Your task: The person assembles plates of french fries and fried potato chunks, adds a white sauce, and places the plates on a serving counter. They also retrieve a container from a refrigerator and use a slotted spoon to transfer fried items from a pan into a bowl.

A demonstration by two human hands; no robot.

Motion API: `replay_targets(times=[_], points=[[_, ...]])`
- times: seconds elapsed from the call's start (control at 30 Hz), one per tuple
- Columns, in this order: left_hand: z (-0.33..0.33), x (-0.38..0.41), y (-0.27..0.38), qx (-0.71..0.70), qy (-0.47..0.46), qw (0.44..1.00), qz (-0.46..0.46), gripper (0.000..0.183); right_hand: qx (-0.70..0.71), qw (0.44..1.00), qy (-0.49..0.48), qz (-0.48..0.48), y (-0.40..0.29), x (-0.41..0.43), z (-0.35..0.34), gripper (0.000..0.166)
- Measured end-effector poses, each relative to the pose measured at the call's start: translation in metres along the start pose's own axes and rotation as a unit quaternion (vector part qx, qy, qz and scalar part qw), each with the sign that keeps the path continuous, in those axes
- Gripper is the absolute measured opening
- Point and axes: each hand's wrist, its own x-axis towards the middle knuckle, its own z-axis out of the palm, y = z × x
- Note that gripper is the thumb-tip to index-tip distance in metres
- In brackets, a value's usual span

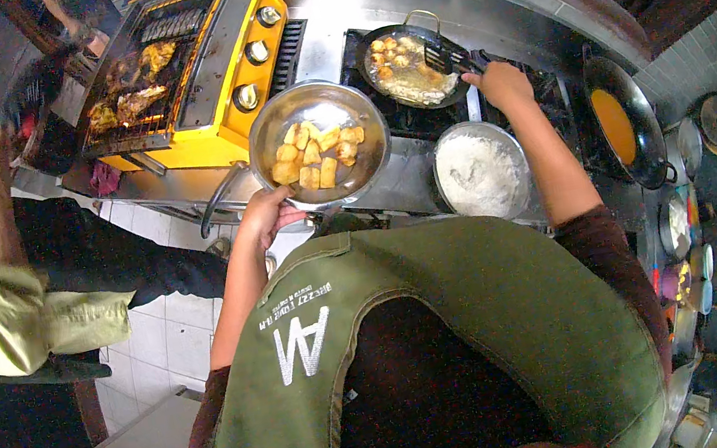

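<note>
My left hand (269, 217) grips the near rim of a steel bowl (358, 109). Several golden fried pieces (311, 153) lie in the bottom of that bowl. With my right hand (501, 85) I hold a black slotted spatula (444, 56) by its handle. Its blade is over the right side of a frying pan (365, 57) with a loop handle. Round browned pieces (388, 55) and a long pale battered piece (425, 94) sit in bubbling oil there. Just below my right forearm stands a bowl of white flour (482, 170).
At left, a yellow grill (217, 116) carries browning meat (143, 102) over visible flame. A dark wok (646, 133) with orange liquid (614, 125) stands at right. Another person (21, 312) in a light green top is close on the left, an arm reaching towards the grill side.
</note>
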Motion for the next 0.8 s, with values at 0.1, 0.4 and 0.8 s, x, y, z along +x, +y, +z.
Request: replay_targets(times=[0.1, 0.4, 0.8], points=[[0.002, -0.002, 0.003, -0.013, -0.006, 1.0, -0.001, 0.029, -0.031, 1.0, -0.004, 0.005, 0.002, 0.025, 0.029, 0.054], [-0.003, -0.003, 0.001, -0.015, 0.014, 1.0, -0.004, 0.031, 0.052, 0.998, -0.022, 0.037, -0.001, 0.05, 0.03, 0.063], [0.01, 0.03, 0.01, -0.014, -0.045, 0.999, 0.02, 0.025, 0.122, 0.99, 0.056, -0.048, 0.052, 0.06, 0.031, 0.07]])
